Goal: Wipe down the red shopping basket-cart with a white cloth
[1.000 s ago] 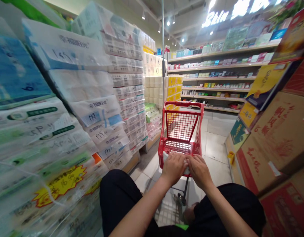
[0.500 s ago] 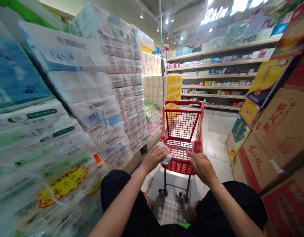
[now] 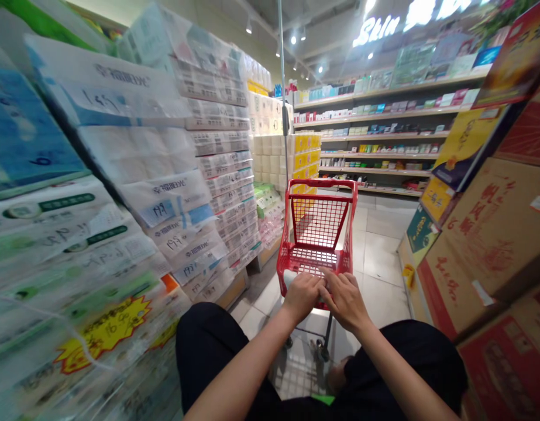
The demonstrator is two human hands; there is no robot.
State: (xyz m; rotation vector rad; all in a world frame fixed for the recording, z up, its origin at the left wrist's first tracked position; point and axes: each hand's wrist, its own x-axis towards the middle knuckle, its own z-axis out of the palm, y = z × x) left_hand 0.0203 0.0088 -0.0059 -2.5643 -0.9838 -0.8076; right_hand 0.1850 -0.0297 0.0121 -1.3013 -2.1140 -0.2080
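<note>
A small red shopping cart [image 3: 320, 222] with a grid basket and back stands in front of me, between my knees. My left hand [image 3: 301, 297] is closed over its near rim, with a folded white cloth [image 3: 289, 277] sticking out at the hand's left side. Close against it, my right hand [image 3: 345, 297] has its fingers bent over the same rim. The fingertips of both hands meet or nearly meet at the middle of the rim. Most of the cloth and the rim beneath the hands are hidden.
Tall stacks of wrapped tissue packs [image 3: 164, 199] line the left side. Cardboard boxes [image 3: 489, 222] are piled on the right. Shelves of small goods [image 3: 375, 137] run across the back, beyond a tiled floor [image 3: 381, 251]. A thin metal pole [image 3: 284, 88] rises behind the cart.
My left hand has slid right along the rim with the cloth, from the left corner to the middle. My right hand has moved slightly left, and the hands are now together.
</note>
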